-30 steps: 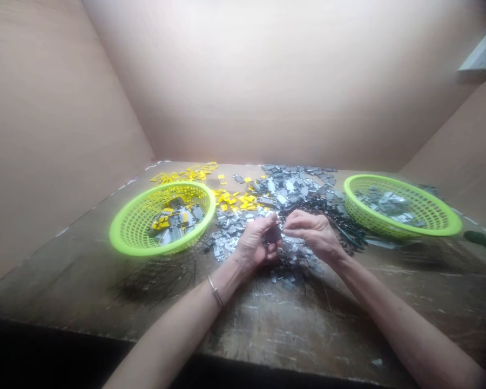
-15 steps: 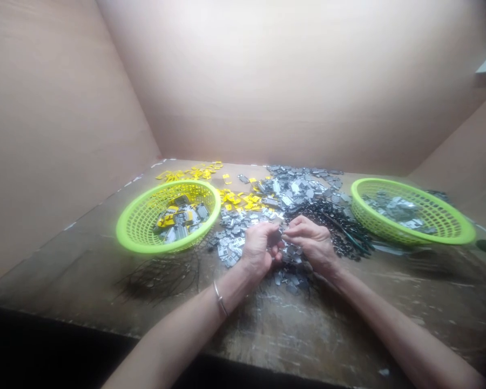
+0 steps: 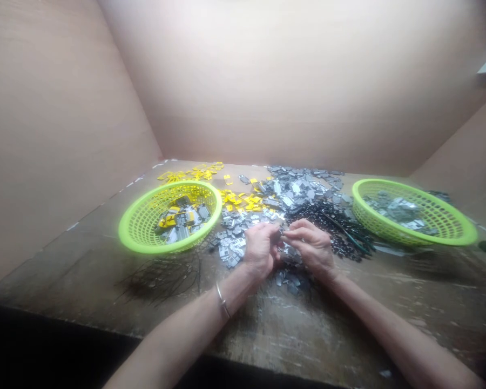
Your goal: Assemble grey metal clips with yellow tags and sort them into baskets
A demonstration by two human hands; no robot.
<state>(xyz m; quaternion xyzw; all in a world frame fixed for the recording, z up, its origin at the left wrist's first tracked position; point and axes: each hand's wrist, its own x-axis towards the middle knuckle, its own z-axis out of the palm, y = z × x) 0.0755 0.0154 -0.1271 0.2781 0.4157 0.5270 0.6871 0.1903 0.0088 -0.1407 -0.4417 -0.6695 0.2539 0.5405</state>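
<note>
My left hand [image 3: 260,249] and my right hand [image 3: 311,245] meet fingertip to fingertip over a heap of small grey metal parts [image 3: 243,232] in the middle of the worn table [image 3: 299,329]. Both hands are curled in a pinch on a small grey part [image 3: 282,232] held between them; it is too small to see in detail. A thin bangle [image 3: 222,300] circles my left wrist. Behind my right hand lies a pile of small black pieces [image 3: 332,219].
A green mesh basket [image 3: 137,232] at the left holds grey and yellow parts. A second green basket [image 3: 449,237] at the right holds grey parts. Yellow pieces [image 3: 194,174] lie scattered at the back. Plain brown walls close the table on three sides.
The view has shifted slightly, so the baskets sit a little further right in the picture. My hands stay together over the heap, lowered a little toward it.
</note>
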